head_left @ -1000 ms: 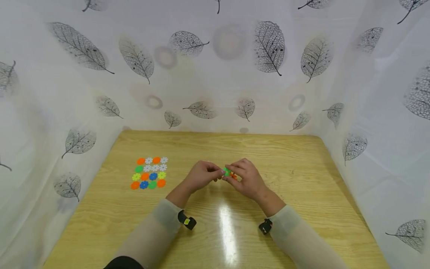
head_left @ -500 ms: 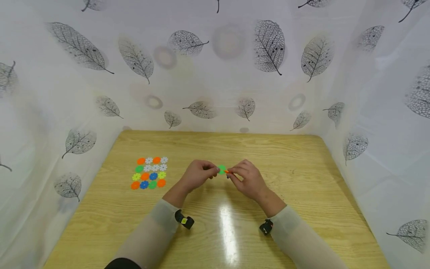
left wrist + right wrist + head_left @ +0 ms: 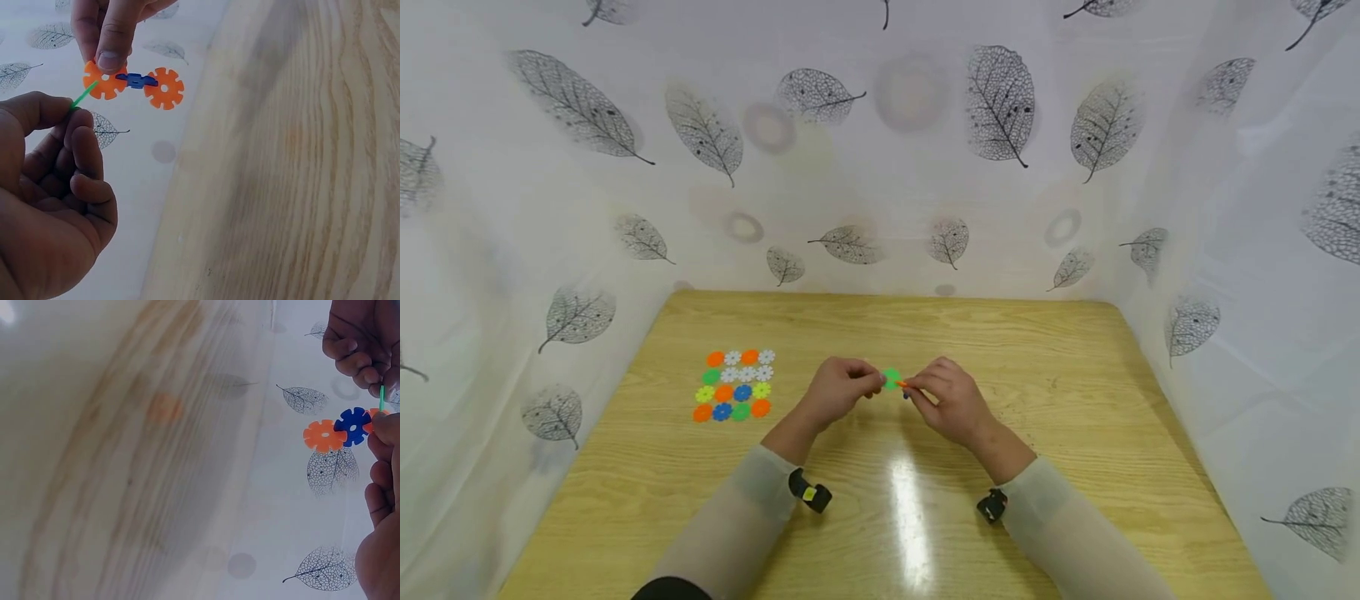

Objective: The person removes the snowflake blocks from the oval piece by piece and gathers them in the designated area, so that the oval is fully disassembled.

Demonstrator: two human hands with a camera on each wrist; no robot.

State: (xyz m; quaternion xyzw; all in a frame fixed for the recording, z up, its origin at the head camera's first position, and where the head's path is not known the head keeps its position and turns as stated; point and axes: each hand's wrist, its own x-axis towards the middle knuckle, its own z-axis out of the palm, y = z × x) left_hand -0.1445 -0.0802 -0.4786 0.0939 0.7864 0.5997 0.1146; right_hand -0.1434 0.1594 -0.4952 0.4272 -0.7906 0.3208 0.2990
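My left hand [image 3: 838, 392] pinches a notched green plastic disc [image 3: 891, 379] between thumb and forefinger. Opposite it, my right hand [image 3: 953, 404] holds an orange notched disc [image 3: 114, 89] by finger and thumb. That disc is joined to a blue notched disc [image 3: 358, 417], which links to a second orange disc [image 3: 173, 82]. In the left wrist view, the green disc appears edge-on, its edge meeting the near orange disc. Whether it sits in a slot there cannot be told. Fingertips hide part of the green disc and the near orange one.
Rows of loose discs, such as a white disc [image 3: 766, 357], an orange disc [image 3: 761, 408] and a blue disc [image 3: 722, 412], lie on the left of the wooden table [image 3: 1037, 533]. A leaf-patterned curtain [image 3: 880, 183] surrounds the table's back and sides.
My left hand has shifted slightly left with the green disc. The orange disc in my right hand has turned to appear edge-on from above. The loose discs stay put.
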